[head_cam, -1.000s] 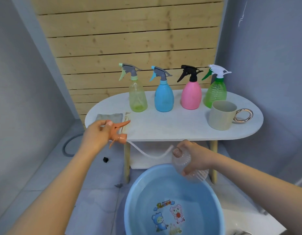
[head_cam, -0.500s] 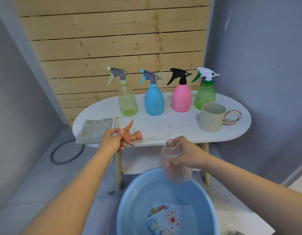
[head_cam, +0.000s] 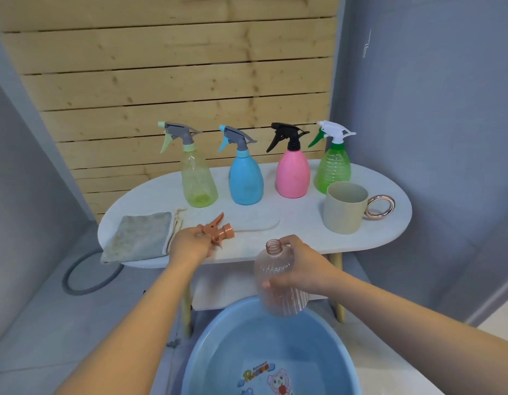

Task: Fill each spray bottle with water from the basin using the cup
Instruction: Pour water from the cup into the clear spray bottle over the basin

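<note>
My right hand (head_cam: pixel 301 267) grips a clear pinkish ribbed bottle (head_cam: pixel 278 292) with no cap, held upright above the far rim of the blue basin (head_cam: pixel 207 354). My left hand (head_cam: pixel 190 245) holds the orange spray head (head_cam: pixel 217 229) down on the white table (head_cam: pixel 304 223), its thin tube trailing right across the top. A beige cup (head_cam: pixel 344 208) with a metallic ring handle stands at the table's right. Behind stand the yellow-green bottle (head_cam: pixel 198 181), blue bottle (head_cam: pixel 245 181), pink bottle (head_cam: pixel 292 175) and green bottle (head_cam: pixel 334 166), all capped.
A grey cloth (head_cam: pixel 140 236) lies on the table's left end. A grey hose ring (head_cam: pixel 87 276) lies on the tiled floor to the left. A wooden slat wall stands behind the table, a grey wall to the right.
My left hand has carried the orange spray head from beside the table edge onto the tabletop. My right hand has lifted the open bottle slightly and turned it upright.
</note>
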A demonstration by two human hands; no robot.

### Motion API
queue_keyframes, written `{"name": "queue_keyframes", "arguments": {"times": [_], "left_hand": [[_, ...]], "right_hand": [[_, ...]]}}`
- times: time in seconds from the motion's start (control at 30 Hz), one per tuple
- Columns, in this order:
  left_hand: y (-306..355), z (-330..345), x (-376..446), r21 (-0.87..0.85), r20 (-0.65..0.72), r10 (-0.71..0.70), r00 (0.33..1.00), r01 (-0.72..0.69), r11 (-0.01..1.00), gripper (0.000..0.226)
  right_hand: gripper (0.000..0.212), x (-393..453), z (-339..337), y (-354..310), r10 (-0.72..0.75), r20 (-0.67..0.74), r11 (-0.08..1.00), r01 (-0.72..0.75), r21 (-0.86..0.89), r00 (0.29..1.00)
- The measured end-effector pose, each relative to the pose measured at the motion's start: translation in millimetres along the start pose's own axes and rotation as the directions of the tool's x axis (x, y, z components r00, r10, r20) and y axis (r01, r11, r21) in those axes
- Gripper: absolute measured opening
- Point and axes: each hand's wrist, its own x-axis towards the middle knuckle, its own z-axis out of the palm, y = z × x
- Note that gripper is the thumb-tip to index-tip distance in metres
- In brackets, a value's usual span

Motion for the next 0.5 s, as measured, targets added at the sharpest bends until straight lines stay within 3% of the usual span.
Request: {"name": "queue_keyframes", "arguments": {"times": [0.1,0.17,0.23,0.3,0.4,0.5], "left_hand": [[11,-1,-18,0.122,0.084,0.235,0.968,-0.244,0.962,0.032],[14,-3,-29,0.223,0.311,0.349,0.884,-0.424,0.877,0.034],[13,-3,-39,0.288,0.555,0.276,0.784,-0.493,0.821,0.053],[14,3,-50,0.313,0.690,0.171,0.704,-0.502,0.806,0.074],[17,17,-66,0.257,0.739,0.163,0.654,-0.497,0.829,0.101],[18,31,-68,0.153,0.690,0.243,0.681,-0.467,0.871,0.122]], "right_hand": [[0.080,1,-6,1,-0.033,-0.010,0.999,0.034,0.042,0.999],[0.078,1,-9,3,-0.055,-0.003,0.997,0.055,0.053,0.999],[0.076,0,-12,4,-0.073,-0.005,0.994,0.073,0.078,0.997],[0.077,-1,-16,6,-0.083,-0.016,0.986,0.085,0.144,0.996],[0.079,-5,-23,7,-0.088,-0.022,0.963,0.091,0.254,0.996],[0.078,-10,-33,5,-0.106,-0.008,0.955,0.104,0.277,0.994]]}}
